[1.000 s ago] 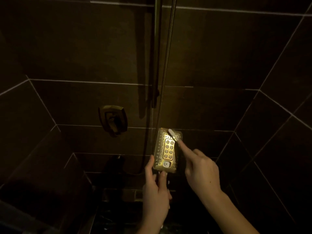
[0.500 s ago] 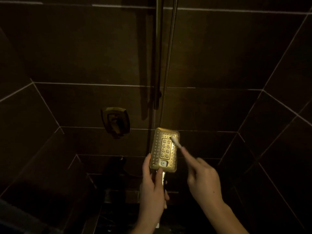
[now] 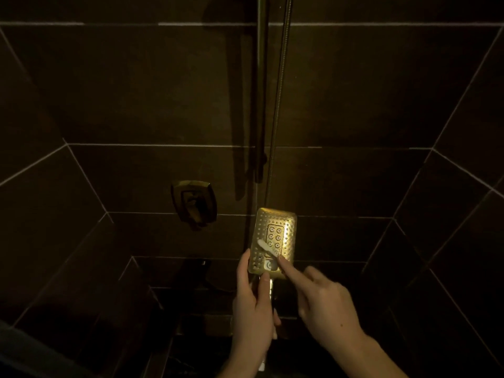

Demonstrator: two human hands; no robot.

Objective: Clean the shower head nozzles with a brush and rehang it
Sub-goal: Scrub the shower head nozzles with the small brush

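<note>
A gold rectangular shower head (image 3: pixel 283 227) faces me with its nozzle holes showing, low in the middle of the view. My left hand (image 3: pixel 252 304) grips its handle from below, thumb along the left edge. My right hand (image 3: pixel 324 304) holds a small white brush (image 3: pixel 266 246) with the forefinger stretched along its handle. The brush head lies on the lower left part of the nozzle face. A metal hose (image 3: pixel 278 105) runs up from behind the head beside the vertical slide rail (image 3: pixel 261 91).
Dark brown tiled walls close in on three sides. A gold mixer valve handle (image 3: pixel 194 203) is set in the back wall left of the shower head. A dark ledge and floor lie below my hands, too dim to make out.
The brush has swept from the upper right corner of the nozzle face down across it to the lower left. My left hand keeps the shower head nearly still.
</note>
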